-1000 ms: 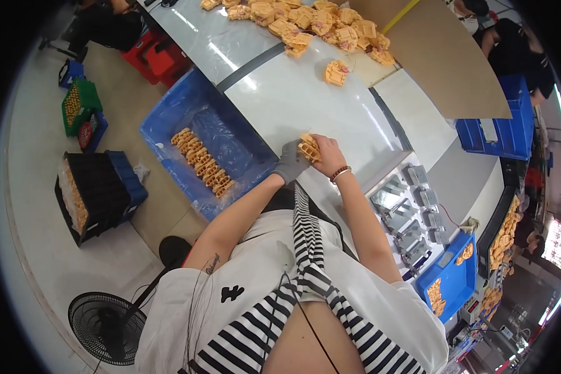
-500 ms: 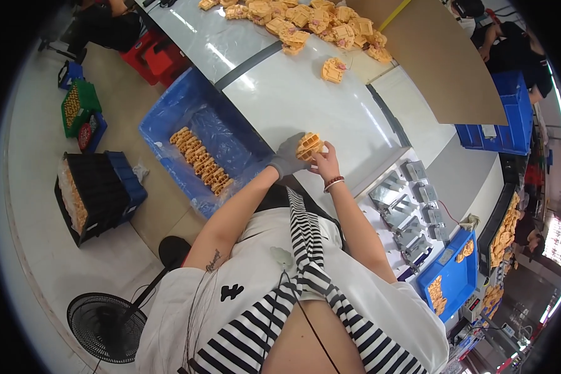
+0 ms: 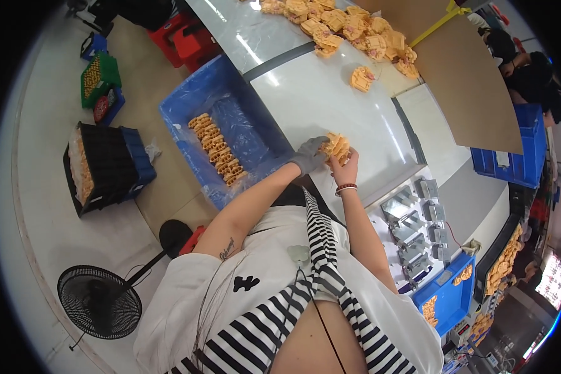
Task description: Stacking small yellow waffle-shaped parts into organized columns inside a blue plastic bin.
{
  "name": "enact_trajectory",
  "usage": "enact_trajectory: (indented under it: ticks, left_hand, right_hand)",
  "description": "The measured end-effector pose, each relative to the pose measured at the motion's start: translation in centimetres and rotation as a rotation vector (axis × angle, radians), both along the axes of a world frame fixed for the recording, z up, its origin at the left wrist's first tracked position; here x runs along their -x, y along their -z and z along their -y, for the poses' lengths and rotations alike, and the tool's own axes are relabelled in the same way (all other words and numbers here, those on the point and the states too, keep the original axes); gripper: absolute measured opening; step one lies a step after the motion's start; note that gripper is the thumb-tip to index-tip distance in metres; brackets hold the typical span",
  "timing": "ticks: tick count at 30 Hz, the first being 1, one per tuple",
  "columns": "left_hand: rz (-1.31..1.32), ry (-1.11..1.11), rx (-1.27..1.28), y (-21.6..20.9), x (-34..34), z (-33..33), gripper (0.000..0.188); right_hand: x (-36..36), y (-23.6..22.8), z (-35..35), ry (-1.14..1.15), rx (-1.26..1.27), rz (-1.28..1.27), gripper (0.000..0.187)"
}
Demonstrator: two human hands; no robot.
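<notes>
Over the near edge of the pale worktable (image 3: 330,112), both hands hold an orange-yellow moulded plastic part (image 3: 337,146) with ridges and openings. My left hand (image 3: 309,156), in a grey glove, is closed on its left side. The bare fingers of my right hand (image 3: 345,167) pinch it from the lower right. Beyond them a single similar part (image 3: 361,78) lies apart from a heap of such parts (image 3: 355,28), some with pinkish bits on them. To the left, a row of these parts (image 3: 215,149) lines a blue bin (image 3: 173,121) with clear plastic film inside.
A metal fixture with several clamp blocks (image 3: 410,227) sits right of my right forearm, with a blue tray (image 3: 445,302) beyond. A tan board (image 3: 474,93) stands at the far right. Left are a black crate (image 3: 106,171), red stools (image 3: 193,43) and a black fan (image 3: 100,302).
The plastic part has been turned in my hands, so its ridged side now shows. Both hands keep hold of it. The whole view has shifted, with the table and bin now farther right.
</notes>
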State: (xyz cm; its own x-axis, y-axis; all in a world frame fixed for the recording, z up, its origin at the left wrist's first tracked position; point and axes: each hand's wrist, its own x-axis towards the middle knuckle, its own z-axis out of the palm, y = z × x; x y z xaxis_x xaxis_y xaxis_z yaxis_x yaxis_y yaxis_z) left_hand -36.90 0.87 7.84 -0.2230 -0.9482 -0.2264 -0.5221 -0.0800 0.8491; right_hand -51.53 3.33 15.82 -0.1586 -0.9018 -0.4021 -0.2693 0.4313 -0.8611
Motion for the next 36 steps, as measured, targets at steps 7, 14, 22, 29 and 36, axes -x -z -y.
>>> enact_trajectory:
  ticks: [7,14,22,29,36]
  left_hand:
    - [-0.081,0.05,0.053,2.0,-1.1,0.8,0.061]
    - [0.014,-0.129,-0.067,-7.3,-1.8,0.4,0.054]
    - [-0.064,0.081,-0.145,-6.6,-2.6,1.6,0.041]
    - [0.405,0.132,0.385,-8.0,-2.2,1.6,0.023]
    - [0.068,-0.107,0.386,-4.3,-3.6,3.1,0.028]
  right_hand:
    - [1.2,2.9,0.5,-0.257,0.261,-0.298,0.051]
    - [2.6,-1.4,0.7,-0.502,0.325,-0.453,0.045]
    - [2.3,-4.7,0.6,-0.831,0.516,-0.435,0.033]
    - [2.2,-3.4,0.5,-0.85,0.483,-0.482,0.04]
    - [1.5,-3.4,0.7,-0.879,0.412,-0.493,0.038]
